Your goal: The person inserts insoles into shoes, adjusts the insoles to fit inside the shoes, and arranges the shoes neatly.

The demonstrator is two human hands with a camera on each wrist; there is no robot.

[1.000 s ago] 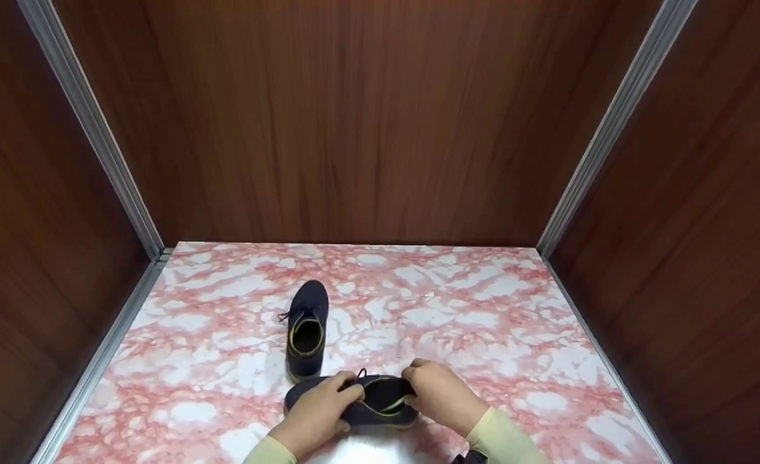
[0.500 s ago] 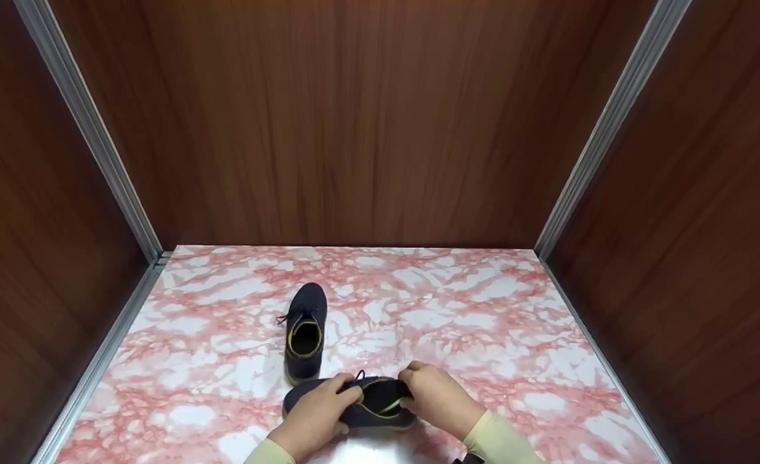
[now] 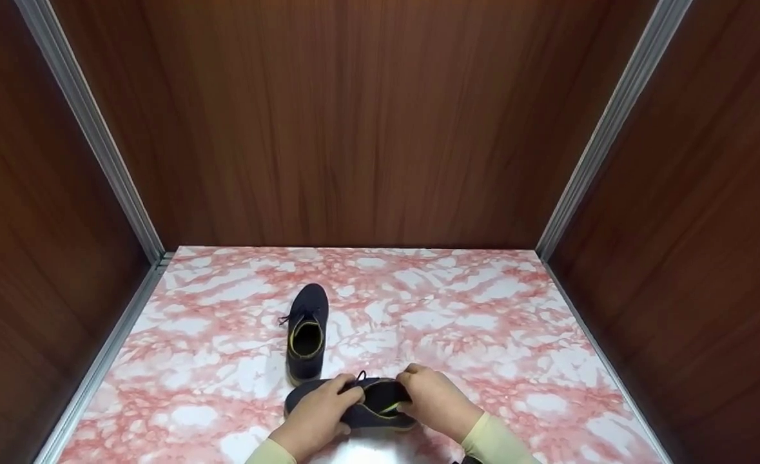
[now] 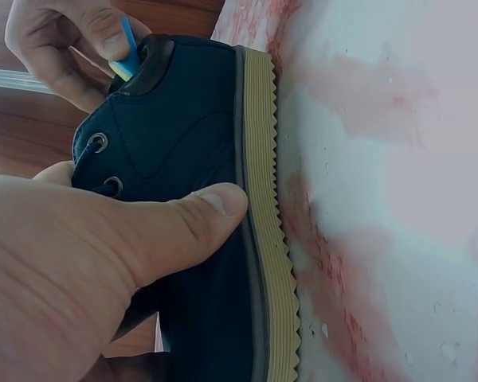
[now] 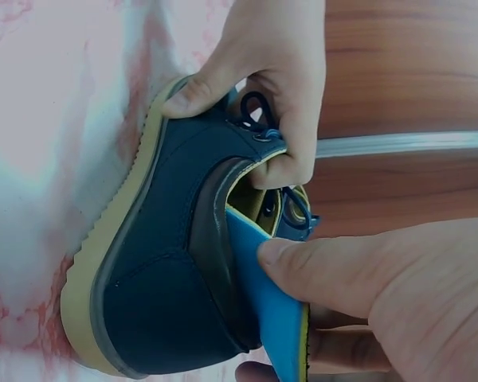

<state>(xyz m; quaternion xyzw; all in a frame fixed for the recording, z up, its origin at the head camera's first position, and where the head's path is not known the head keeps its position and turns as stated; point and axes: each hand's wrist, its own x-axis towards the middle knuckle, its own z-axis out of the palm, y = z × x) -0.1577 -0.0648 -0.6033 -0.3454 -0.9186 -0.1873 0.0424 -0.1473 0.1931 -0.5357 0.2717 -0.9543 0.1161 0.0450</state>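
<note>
A dark navy lace-up shoe (image 3: pixel 374 419) lies sideways near the front of the table, its toe to the left. My left hand (image 3: pixel 320 411) grips it around the lace area, thumb along the side near the sole and a finger inside the collar. With thumb and fingers my right hand (image 3: pixel 441 401) pinches a blue insole (image 5: pixel 269 298) with a yellow face at the shoe's heel. Part of the insole sticks out of the opening; its front end is hidden inside. Behind the toe stands the matching shoe (image 3: pixel 309 301), pointing away, with yellow-edged collar and tied laces.
The table (image 3: pixel 483 322) has a pink-and-white marbled surface. Brown wood-grain panels (image 3: pixel 354 129) enclose it at the back and both sides, with metal rails (image 3: pixel 106 154) along the corners. The second shoe is very close to the gripped shoe's toe.
My right hand has shifted slightly left at the shoe's heel opening, still pinching the insole. The left hand and both shoes stay nearly in place.
</note>
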